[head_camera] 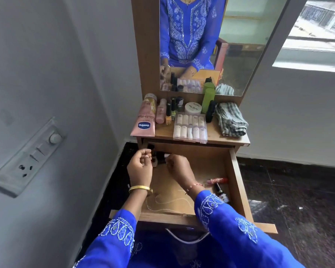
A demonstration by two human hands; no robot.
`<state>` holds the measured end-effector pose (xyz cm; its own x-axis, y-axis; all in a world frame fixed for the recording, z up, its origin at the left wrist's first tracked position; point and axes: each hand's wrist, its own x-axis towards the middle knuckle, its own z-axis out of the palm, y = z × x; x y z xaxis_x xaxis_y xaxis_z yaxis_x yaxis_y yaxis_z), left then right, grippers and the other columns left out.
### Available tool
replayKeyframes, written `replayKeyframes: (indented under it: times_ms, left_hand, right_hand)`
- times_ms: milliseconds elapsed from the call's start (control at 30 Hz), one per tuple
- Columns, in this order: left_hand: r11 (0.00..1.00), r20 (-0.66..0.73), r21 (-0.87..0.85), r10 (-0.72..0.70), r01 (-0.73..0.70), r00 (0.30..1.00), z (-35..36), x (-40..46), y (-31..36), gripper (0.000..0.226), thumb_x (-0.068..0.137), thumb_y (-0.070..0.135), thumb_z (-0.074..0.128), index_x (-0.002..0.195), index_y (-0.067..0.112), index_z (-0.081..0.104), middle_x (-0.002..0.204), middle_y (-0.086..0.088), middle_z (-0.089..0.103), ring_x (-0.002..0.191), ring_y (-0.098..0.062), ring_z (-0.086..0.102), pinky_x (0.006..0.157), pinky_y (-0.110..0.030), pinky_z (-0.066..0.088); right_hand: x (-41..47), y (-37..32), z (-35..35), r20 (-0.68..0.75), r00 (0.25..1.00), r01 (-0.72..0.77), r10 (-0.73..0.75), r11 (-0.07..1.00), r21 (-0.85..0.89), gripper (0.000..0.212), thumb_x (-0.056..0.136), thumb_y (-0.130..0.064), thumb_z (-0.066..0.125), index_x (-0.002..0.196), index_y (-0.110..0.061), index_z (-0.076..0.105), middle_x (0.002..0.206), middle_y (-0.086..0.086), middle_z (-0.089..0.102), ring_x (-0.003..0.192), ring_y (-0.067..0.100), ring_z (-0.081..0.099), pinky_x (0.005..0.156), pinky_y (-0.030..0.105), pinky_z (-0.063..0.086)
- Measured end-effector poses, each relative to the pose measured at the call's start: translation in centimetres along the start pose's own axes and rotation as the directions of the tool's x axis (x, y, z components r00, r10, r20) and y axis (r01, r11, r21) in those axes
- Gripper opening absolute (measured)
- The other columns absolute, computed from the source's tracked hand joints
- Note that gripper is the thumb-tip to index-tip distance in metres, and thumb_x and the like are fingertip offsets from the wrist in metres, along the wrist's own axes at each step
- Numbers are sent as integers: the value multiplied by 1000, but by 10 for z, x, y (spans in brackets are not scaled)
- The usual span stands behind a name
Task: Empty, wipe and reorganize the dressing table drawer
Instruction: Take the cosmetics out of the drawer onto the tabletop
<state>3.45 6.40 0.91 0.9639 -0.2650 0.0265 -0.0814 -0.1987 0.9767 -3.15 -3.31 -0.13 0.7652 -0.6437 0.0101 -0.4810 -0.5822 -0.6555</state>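
Sleeves [230, 229] nearest, both reaching into the open drawer [238, 182] at 6 o'clock of the table [226, 139]. Left hand [140, 166] curled, grip contents unclear; right hand [177, 164] pinches a small dark bottle [161, 158] at the 11 o'clock corner. Tubes [219, 185] remain at 3 o'clock; cloth [231, 120] staged on top, probably for wiping

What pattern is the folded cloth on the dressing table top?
The folded cloth is grey-and-white checked, seen clearly in the head view.

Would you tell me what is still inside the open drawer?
In the drawer: a red tube, a dark nail polish bottle, thin string, and small dark bottles at the back left, partly hidden by both hands.
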Motion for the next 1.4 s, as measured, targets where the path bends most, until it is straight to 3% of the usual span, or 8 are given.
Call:
replayKeyframes:
  times_ms: [167, 267, 467, 667, 767, 900, 1167, 1400]
  left_hand:
    - [999, 38, 34, 21, -22, 999, -1, 1, -2, 26, 82, -5, 45, 89, 10, 65, 84, -6, 66, 82, -20, 64, 80, -37, 55]
    - [996, 55, 78, 34, -38, 998, 0, 3, -5, 26, 80, -6, 47, 89, 8, 66, 85, -9, 68, 80, -21, 64, 76, -30, 53]
    - [982, 81, 172, 59, -72, 995, 1, 6, -9, 24, 79, -5, 49, 90, 7, 67, 87, -8, 69, 69, -11, 56, 62, 1, 40]
    - [956, 174, 258, 95, -138, 980, 2, 3, -10, 28, 80, -6, 49, 98, 6, 67, 95, -8, 70, 79, -15, 60, 69, -5, 41]
    - [924, 248, 319, 132, -209, 960, 3, 3, -12, 34, 81, -6, 49, 109, 7, 64, 108, -10, 67, 97, -23, 64, 88, -25, 49]
    - [875, 340, 392, 149, -284, 928, 4, 3, -15, 41, 81, -5, 53, 120, 6, 59, 123, -13, 60, 113, -26, 57, 97, -23, 41]
    - [871, 394, 377, 159, -317, 905, 3, 0, -13, 35, 82, -1, 50, 114, 6, 63, 120, -8, 63, 109, -23, 59, 91, -19, 40]
    - [865, 350, 435, 92, -249, 932, 7, 4, -15, 31, 84, 14, 60, 114, 4, 62, 115, -12, 64, 105, -27, 60, 83, -27, 45]
  right_hand:
    - [18, -1, 6, 229, 973, 57, -1, 970, -238, 39, 86, -2, 42, 121, -11, 58, 116, 19, 64, 106, 36, 59, 88, 37, 50]
    - [21, -1, 13, 239, 971, 75, 7, 940, -331, 35, 89, -5, 42, 121, -10, 56, 116, 19, 61, 104, 36, 60, 86, 40, 51]
    - [18, 5, 17, 169, 986, 66, 3, 912, -405, 31, 89, -8, 46, 117, -10, 59, 117, 18, 59, 104, 36, 59, 81, 38, 51]
    - [10, 4, 7, 183, 983, 7, 20, 989, -146, 26, 83, -24, 60, 108, -22, 67, 104, 11, 70, 98, 30, 64, 76, 32, 50]
    - [5, 1, -3, 90, 996, 27, -24, 999, -34, 19, 80, -16, 63, 97, -13, 71, 94, 11, 72, 87, 26, 66, 69, 28, 46]
    - [2, -6, -13, 25, 998, 63, -64, 998, 23, 13, 80, -14, 66, 91, -7, 70, 87, 10, 71, 78, 22, 63, 63, 21, 40]
    - [7, -12, -29, 32, 997, 55, -63, 977, 205, 12, 81, -15, 69, 90, -7, 69, 83, 9, 71, 73, 21, 66, 69, 32, 54]
    - [15, -9, -28, 127, 984, -174, 127, 846, 504, 23, 90, -17, 59, 90, 5, 64, 69, 9, 63, 54, 13, 57, 50, 20, 48]
